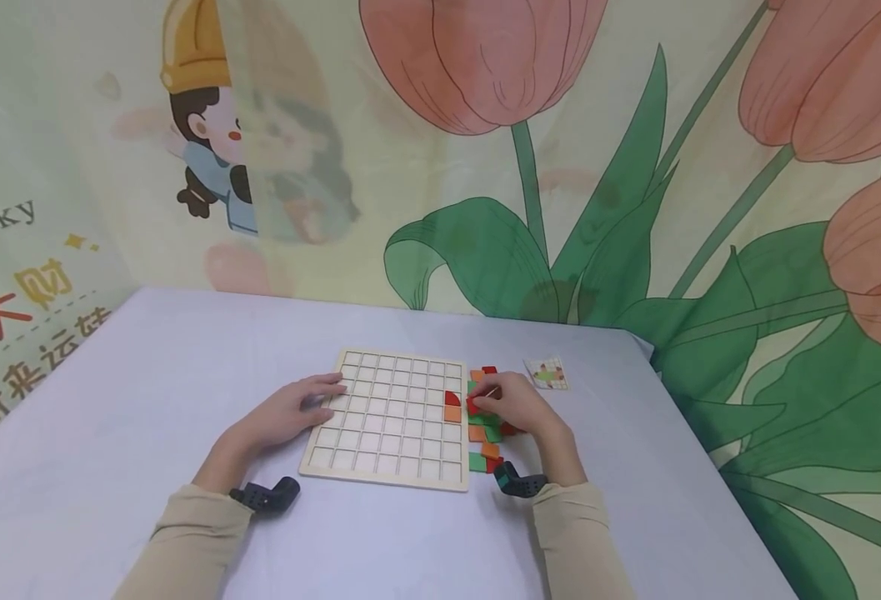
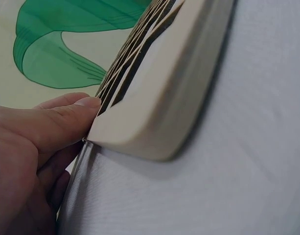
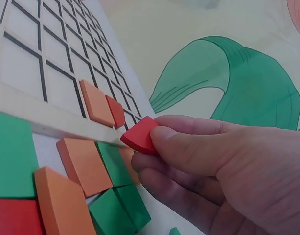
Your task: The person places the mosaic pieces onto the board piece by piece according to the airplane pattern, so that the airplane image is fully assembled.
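A wooden grid board (image 1: pixel 383 481) lies on the white table. My left hand (image 1: pixel 286 412) rests at its left edge, the thumb and fingers spread apart and touching the frame. My right hand (image 1: pixel 518 404) pinches a red quarter-round tile (image 3: pixel 140 136) between thumb and forefinger, just off the board's right edge. In the rightmost column of the grid sit an orange square tile (image 1: pixel 452 414) and, directly behind it, a red quarter-round tile (image 1: pixel 451 398). Beneath my right hand are loose green tiles (image 3: pixel 113 213) and orange tiles (image 3: pixel 84 164), some overlapping.
Several loose red, orange and green tiles (image 1: pixel 478 461) line the board's right side. A small pattern card (image 1: pixel 548 373) lies behind my right hand. Both wrists wear black devices (image 1: pixel 267 497). A printed cloth with tulips (image 1: pixel 485 258) hangs behind the table.
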`<action>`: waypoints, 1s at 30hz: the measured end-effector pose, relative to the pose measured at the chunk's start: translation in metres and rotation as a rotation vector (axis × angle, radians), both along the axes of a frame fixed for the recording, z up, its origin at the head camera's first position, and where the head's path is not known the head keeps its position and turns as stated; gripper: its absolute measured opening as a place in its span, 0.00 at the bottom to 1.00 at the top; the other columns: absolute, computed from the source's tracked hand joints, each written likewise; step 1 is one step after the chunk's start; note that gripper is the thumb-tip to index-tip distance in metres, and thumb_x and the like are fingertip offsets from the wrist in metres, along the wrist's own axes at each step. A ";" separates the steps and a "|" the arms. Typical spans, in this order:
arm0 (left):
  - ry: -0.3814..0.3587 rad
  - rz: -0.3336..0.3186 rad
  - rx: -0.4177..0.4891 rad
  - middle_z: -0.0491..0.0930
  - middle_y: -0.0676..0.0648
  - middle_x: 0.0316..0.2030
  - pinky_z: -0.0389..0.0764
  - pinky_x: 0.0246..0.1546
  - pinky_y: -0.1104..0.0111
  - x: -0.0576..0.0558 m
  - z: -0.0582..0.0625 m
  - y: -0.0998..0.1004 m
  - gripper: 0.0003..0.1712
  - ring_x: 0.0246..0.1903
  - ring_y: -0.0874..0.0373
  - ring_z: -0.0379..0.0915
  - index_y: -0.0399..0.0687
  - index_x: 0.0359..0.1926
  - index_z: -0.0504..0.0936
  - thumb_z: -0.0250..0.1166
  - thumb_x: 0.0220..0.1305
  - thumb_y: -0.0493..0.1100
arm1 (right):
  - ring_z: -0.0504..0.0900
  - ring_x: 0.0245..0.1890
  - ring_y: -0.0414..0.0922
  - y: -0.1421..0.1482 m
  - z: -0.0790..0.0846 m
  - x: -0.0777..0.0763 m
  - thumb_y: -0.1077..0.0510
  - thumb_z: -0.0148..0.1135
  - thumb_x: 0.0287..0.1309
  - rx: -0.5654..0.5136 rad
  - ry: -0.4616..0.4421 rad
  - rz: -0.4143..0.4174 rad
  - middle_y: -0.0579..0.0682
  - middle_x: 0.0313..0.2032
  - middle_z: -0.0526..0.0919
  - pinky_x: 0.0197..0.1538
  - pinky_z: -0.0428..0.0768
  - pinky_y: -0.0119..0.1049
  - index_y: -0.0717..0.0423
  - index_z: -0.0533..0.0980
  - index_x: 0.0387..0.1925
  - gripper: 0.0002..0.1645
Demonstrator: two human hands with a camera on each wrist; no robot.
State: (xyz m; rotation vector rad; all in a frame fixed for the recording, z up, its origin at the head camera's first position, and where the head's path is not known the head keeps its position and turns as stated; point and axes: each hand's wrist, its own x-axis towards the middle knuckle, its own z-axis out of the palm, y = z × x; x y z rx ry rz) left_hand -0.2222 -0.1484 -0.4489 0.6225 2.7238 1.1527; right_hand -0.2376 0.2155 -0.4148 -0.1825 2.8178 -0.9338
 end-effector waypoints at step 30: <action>-0.014 0.011 -0.013 0.61 0.44 0.70 0.52 0.69 0.42 0.000 0.003 0.001 0.26 0.71 0.39 0.49 0.45 0.62 0.73 0.60 0.64 0.45 | 0.76 0.34 0.42 -0.016 0.011 0.010 0.57 0.70 0.51 0.053 -0.081 0.175 0.43 0.31 0.82 0.36 0.80 0.30 0.47 0.83 0.30 0.03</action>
